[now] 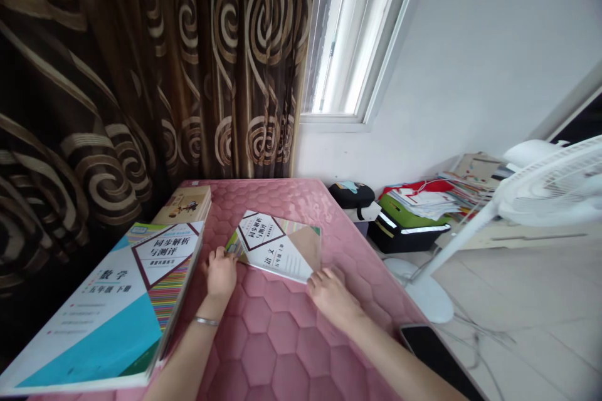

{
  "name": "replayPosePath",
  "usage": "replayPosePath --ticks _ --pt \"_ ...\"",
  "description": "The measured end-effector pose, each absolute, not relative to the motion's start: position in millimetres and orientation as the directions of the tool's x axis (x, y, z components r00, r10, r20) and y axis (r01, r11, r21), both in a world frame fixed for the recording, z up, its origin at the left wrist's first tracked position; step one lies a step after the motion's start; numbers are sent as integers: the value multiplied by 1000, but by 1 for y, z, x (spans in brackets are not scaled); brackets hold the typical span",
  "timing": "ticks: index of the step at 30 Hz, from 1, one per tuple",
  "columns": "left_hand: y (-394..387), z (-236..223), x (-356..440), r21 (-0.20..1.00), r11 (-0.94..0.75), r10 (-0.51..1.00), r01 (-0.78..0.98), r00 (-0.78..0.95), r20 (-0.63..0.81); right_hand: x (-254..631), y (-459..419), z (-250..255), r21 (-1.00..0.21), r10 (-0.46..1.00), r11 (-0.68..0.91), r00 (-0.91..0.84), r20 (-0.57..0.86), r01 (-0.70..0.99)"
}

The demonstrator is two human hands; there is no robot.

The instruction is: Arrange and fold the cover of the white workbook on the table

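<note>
A thin workbook (277,244) with a white, tan and green cover lies on the pink hexagon-patterned table cover (282,338). My left hand (220,270), a silver bangle on its wrist, grips the book's near left corner with curled fingers. My right hand (332,293) pinches the book's near right corner. Both forearms reach in from the bottom edge.
A large blue and white workbook (108,307) lies at the table's left, with another book (185,203) behind it. A dark phone (433,344) sits at the right table edge. A brown swirl curtain, a window, a white fan (540,194) and stacked papers on the floor surround the table.
</note>
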State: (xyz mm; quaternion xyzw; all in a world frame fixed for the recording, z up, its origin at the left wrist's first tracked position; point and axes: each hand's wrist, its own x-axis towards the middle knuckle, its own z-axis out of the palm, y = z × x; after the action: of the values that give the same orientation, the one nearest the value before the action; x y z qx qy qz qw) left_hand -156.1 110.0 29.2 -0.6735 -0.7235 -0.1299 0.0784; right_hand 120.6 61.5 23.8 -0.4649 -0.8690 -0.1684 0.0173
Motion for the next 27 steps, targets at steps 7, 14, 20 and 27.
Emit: replayPosePath --ticks 7,14,20,27 --pt "145 29 -129 142 100 988 985 -115 102 -7 10 15 16 892 430 -427 145 903" --pt "138 28 -128 172 38 998 984 -47 48 -36 31 33 -122 899 437 -426 105 891" --pt "99 12 -124 168 3 993 986 -23 115 75 79 33 -227 934 113 -25 357 967" --pt "103 10 -131 147 -63 986 987 39 164 121 99 -1 -321 979 -13 77 189 947"
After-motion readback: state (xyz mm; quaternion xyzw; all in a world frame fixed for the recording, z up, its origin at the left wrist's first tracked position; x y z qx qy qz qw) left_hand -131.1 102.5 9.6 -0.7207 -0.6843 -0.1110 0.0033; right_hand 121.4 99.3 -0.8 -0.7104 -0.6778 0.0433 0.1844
